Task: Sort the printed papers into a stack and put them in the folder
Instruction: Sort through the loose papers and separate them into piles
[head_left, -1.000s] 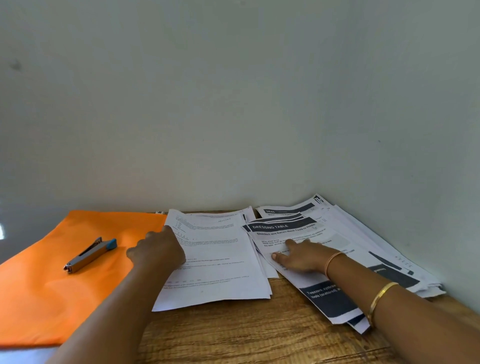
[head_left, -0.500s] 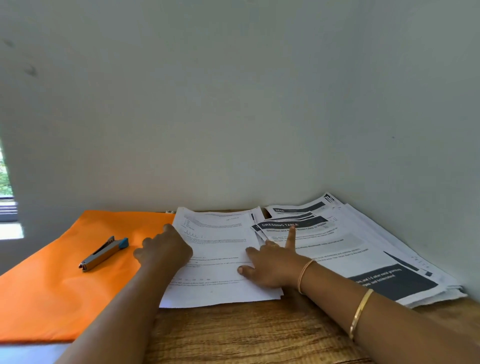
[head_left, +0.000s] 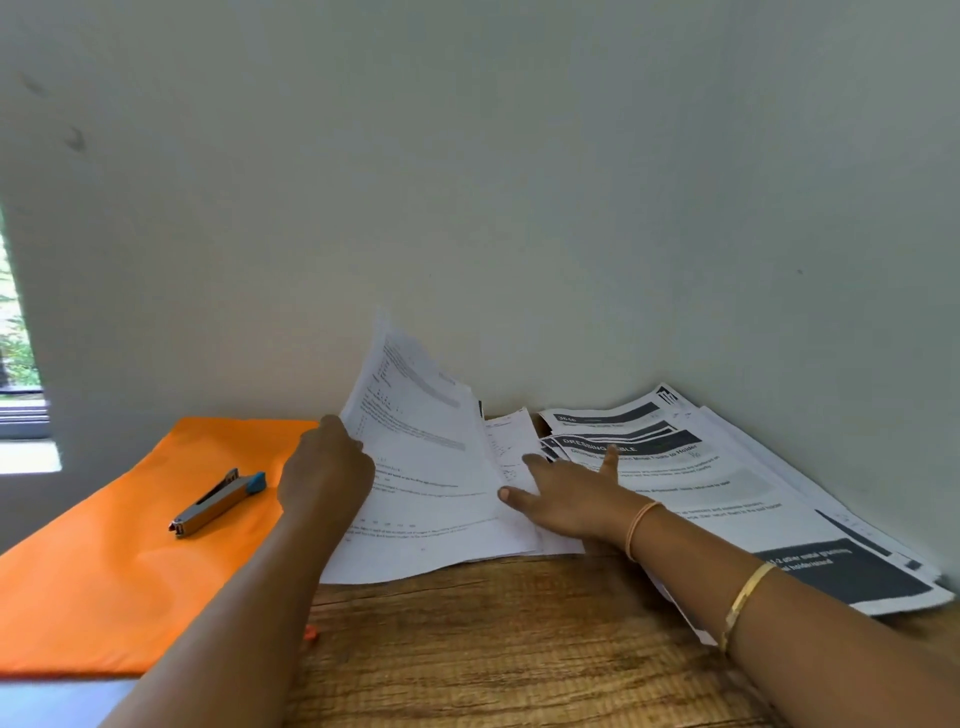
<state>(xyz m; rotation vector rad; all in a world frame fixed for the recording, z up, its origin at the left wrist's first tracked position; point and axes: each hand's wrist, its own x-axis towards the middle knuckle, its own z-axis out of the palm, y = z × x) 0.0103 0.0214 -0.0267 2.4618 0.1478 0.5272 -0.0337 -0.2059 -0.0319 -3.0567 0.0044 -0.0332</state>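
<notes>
A white printed sheet (head_left: 426, 467) is lifted at its left edge, its top corner raised against the wall. My left hand (head_left: 324, 473) grips that left edge. My right hand (head_left: 566, 493) lies with spread fingers on the papers beneath, thumb at the lifted sheet's right edge. To the right, a fanned pile of printed papers (head_left: 727, 493) with dark headers spreads toward the corner. The orange folder (head_left: 119, 561) lies flat at the left.
A grey stapler with a blue end (head_left: 218, 501) rests on the folder. The wooden table (head_left: 493, 639) shows in front of the papers. Walls close in behind and at the right. A window is at the far left.
My left hand has lifted the left sheet's edge off the table. My right hand slid left from the dark-header pile to the sheets under the lifted one.
</notes>
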